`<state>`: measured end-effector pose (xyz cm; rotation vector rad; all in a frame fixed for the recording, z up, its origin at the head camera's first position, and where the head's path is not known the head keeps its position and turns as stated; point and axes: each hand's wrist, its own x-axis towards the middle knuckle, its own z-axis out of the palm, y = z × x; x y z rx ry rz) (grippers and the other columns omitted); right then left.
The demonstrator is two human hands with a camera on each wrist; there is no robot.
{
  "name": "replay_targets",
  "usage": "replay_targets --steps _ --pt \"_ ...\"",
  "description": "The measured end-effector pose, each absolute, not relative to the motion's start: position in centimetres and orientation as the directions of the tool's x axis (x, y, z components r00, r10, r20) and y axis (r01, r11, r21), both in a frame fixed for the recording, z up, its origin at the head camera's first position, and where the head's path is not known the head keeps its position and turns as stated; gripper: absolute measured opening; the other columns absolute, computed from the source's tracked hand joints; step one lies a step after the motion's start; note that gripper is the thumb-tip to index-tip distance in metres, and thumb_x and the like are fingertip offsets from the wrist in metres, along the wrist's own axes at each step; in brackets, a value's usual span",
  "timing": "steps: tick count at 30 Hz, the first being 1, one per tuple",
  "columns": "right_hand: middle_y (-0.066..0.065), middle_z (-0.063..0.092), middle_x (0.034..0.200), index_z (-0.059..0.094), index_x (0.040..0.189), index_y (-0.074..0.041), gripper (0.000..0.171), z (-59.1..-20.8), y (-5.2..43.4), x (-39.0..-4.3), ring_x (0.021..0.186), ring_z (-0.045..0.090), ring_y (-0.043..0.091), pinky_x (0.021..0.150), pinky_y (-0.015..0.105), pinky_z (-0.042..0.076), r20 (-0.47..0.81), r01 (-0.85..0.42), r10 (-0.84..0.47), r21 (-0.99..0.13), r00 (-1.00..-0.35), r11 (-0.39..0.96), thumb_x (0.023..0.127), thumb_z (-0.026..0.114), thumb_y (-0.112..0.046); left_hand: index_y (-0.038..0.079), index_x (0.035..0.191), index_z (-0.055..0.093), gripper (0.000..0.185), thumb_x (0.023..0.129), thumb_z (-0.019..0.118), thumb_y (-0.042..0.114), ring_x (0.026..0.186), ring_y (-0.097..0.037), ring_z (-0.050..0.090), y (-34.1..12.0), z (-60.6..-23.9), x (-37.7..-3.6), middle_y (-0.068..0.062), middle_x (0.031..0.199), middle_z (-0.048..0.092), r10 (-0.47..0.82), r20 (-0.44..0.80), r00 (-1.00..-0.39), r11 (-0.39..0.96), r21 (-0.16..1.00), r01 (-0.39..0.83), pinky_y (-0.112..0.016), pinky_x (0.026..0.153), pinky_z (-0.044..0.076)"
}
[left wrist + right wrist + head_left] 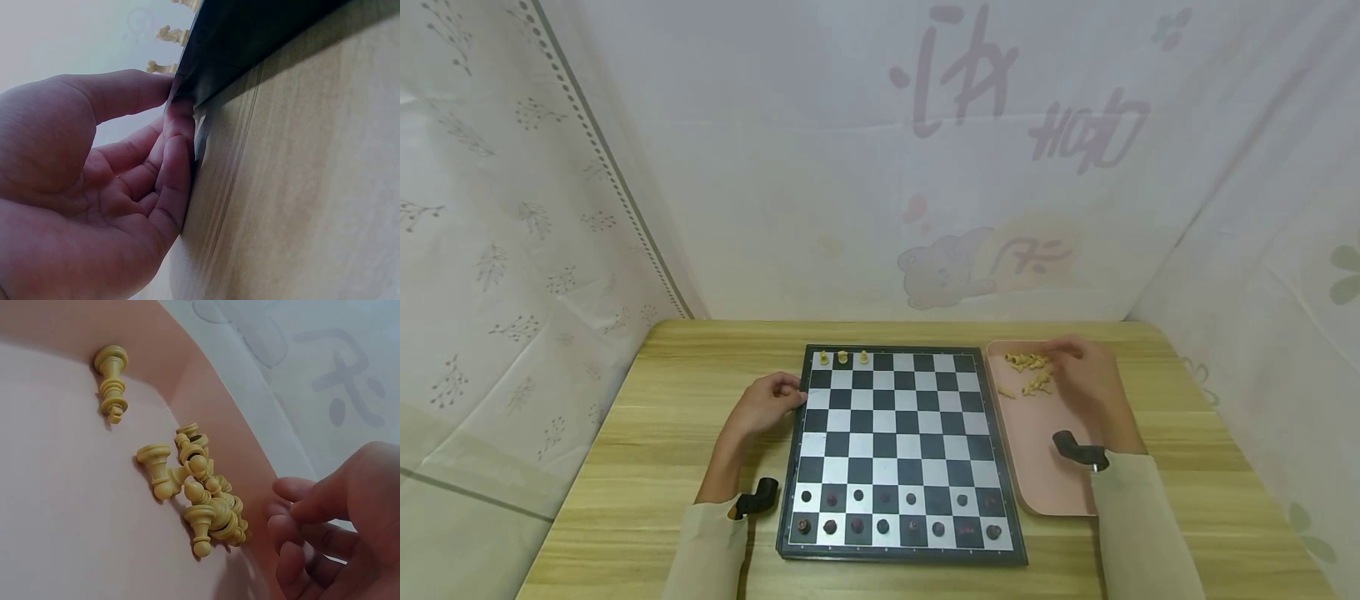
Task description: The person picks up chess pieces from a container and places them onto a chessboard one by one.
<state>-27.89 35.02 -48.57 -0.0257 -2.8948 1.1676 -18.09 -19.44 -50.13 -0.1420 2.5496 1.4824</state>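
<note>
Three cream chess pieces (843,357) already stood on the far row of the chessboard (898,454), so you were, by my reading, partway through setting out that side; the next move called for pinching one piece cleanly out of the tangled pile of cream pieces (203,503) in the pink tray (1045,467) just right of the chessboard. Your right hand (331,537) hovered beside that pile with fingers loosely curled, holding nothing, while your left hand (94,194) pinched the chessboard's left edge between thumb and fingers.
</note>
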Motion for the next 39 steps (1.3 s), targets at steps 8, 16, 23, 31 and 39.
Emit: replay_targets --steps 8,16,23,31,39 --pt "0.027 0.067 0.141 0.073 0.133 0.001 0.041 -48.5 34.7 -27.6 0.135 0.057 0.049 0.109 0.067 0.043 0.0 0.059 0.082 -0.702 -0.997 0.71 0.115 0.056 -0.032 -0.007 0.128 0.069 0.031 0.104 0.072 0.012 0.089 -0.024 0.063 -19.4 -50.1 -18.1 -0.008 0.097 0.072 0.015 -0.201 -0.979 0.482 0.86 -0.169 -0.035 0.079 0.049" --pt "0.03 0.074 0.121 0.078 0.116 0.007 0.048 -48.7 34.1 -27.7 0.113 0.068 0.05 0.091 0.059 0.053 0.052 0.049 0.095 -0.565 -0.994 0.824 0.109 0.062 -0.039 -0.008 0.129 0.068 0.032 0.104 0.072 0.013 0.091 -0.024 0.064 -19.4 -50.1 -18.1 -0.01 0.1 0.072 0.015 -0.204 -0.979 0.49 0.855 -0.171 -0.035 0.08 0.05" --pt "0.027 0.074 0.12 0.078 0.104 0.004 0.048 -49.1 34.2 -27.9 0.107 0.066 0.045 0.077 0.044 0.047 -0.009 0.091 0.103 -0.555 -0.995 0.827 0.109 0.064 -0.042 -0.008 0.128 0.069 0.031 0.104 0.072 0.012 0.09 -0.025 0.065 -19.3 -50.2 -18.1 -0.01 0.099 0.073 0.018 -0.199 -0.98 0.49 0.856 -0.165 -0.034 0.079 0.05" --pt "0.026 0.071 0.129 0.08 0.102 0.004 0.038 -49.8 34.3 -28.1 0.108 0.061 0.04 0.075 0.039 0.043 -0.039 0.112 0.111 -0.608 -0.993 0.786 0.103 0.073 -0.033 -0.006 0.128 0.069 0.031 0.104 0.073 0.014 0.09 -0.024 0.064 -19.4 -50.3 -18.0 -0.009 0.1 0.073 0.013 -0.214 -0.977 0.48 0.858 -0.182 -0.035 0.079 0.049" --pt "0.028 0.066 0.136 0.076 0.123 0.006 0.045 -49.3 34.0 -28.1 0.122 0.058 0.046 0.095 0.057 0.047 -0.073 0.124 0.101 -0.627 -0.992 0.769 0.106 0.07 -0.035 -0.007 0.128 0.069 0.032 0.104 0.072 0.012 0.09 -0.024 0.064 -19.3 -50.1 -18.0 -0.01 0.1 0.073 0.015 -0.211 -0.977 0.47 0.864 -0.179 -0.034 0.079 0.05"
